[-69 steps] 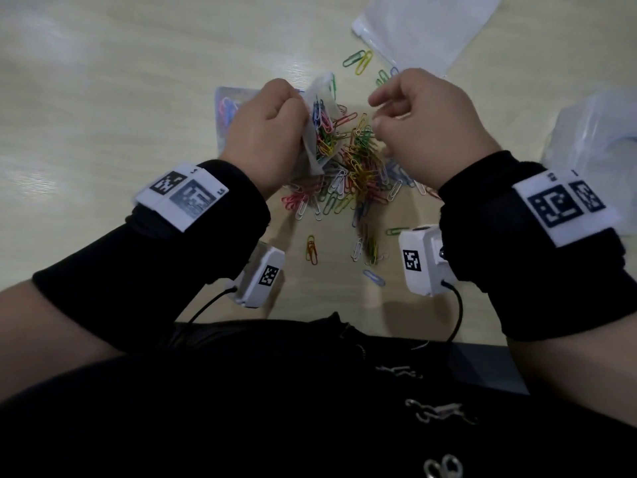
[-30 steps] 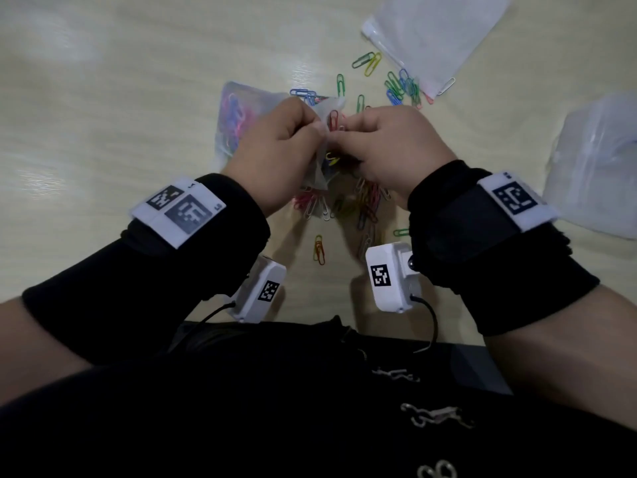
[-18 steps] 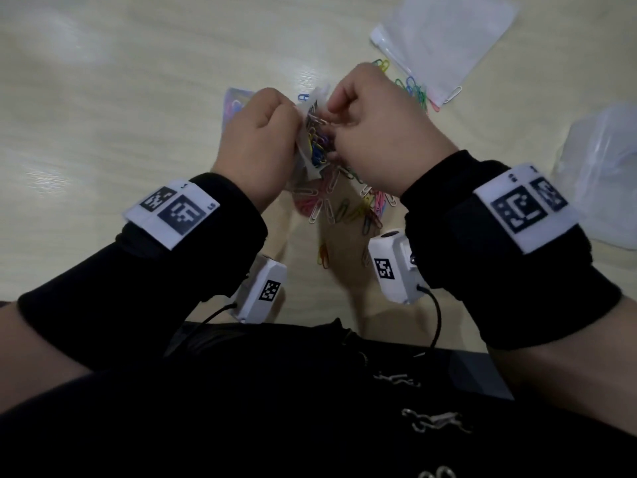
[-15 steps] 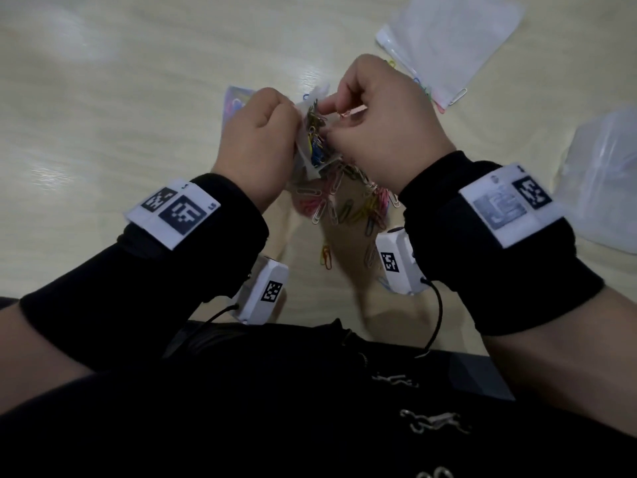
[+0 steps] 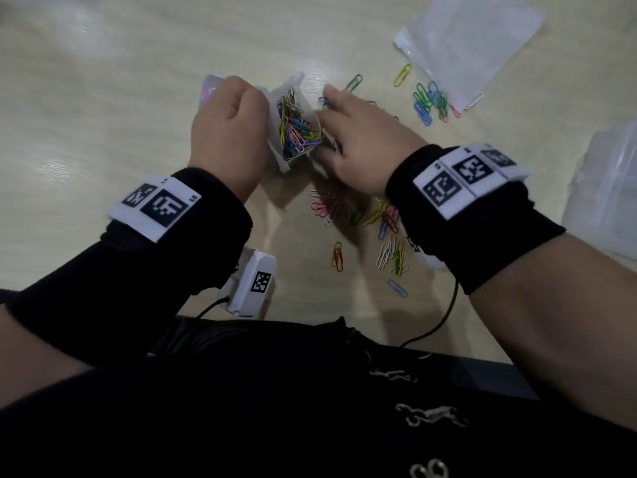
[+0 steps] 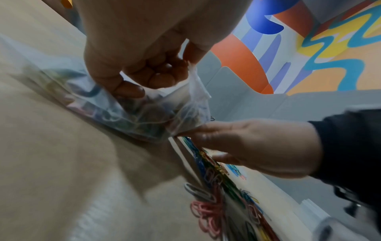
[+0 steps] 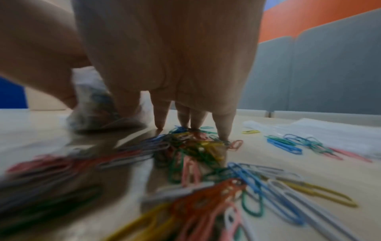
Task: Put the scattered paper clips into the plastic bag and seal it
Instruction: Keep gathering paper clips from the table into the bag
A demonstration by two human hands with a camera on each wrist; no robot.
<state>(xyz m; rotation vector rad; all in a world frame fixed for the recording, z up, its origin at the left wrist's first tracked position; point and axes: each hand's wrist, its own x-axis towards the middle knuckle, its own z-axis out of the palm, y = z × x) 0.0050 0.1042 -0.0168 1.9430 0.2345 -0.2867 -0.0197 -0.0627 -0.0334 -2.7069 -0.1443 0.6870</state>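
The plastic bag (image 5: 293, 124), partly filled, stays pinched open in the left hand (image 5: 229, 132). Just beside it, the right hand (image 5: 362, 139) has left the mouth and spreads empty over the loose paper clips (image 5: 358, 210), so another scoop looks next.

Head looks down; wrist views sit low, sharing the paper clips (image 7: 198, 151).

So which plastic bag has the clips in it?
The bag gripped by the left hand: its mouth gapes open over a pile of coloured clips. The flat bag at the top right and the crumpled one at the right edge look empty.
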